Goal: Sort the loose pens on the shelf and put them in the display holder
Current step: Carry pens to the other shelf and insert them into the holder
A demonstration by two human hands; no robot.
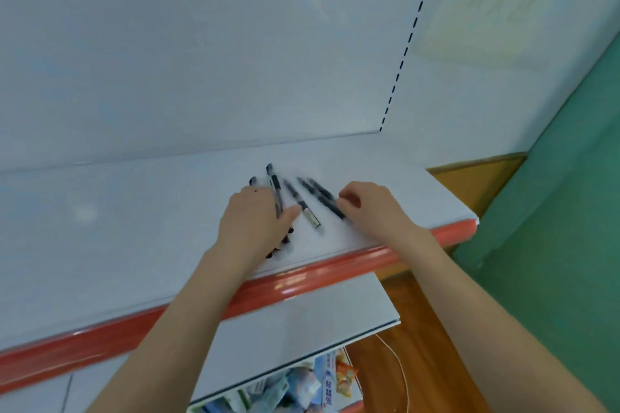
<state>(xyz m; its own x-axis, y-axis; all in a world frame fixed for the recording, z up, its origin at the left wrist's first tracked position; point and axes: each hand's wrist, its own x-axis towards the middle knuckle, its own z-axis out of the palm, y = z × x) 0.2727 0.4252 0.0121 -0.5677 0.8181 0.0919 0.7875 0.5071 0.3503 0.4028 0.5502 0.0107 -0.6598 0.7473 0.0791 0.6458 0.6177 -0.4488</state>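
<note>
Seemingly mid-gathering, left hand (255, 221) clasps a bunch of pens (275, 183) on the shelf (134, 211), right hand (372, 208) pinches another pen (330, 203); the loose pen (310, 216) between likely comes next.

The location is a retail shop, identified by white metal display shelving comprising a flat shelf (134, 228) with a red edge strip (302, 278) along its front, a plain back panel (201, 43) and a slotted upright (407, 47), with loose pens (323, 199) on the shelf and packaged goods (302, 389) on a lower tier.
</note>
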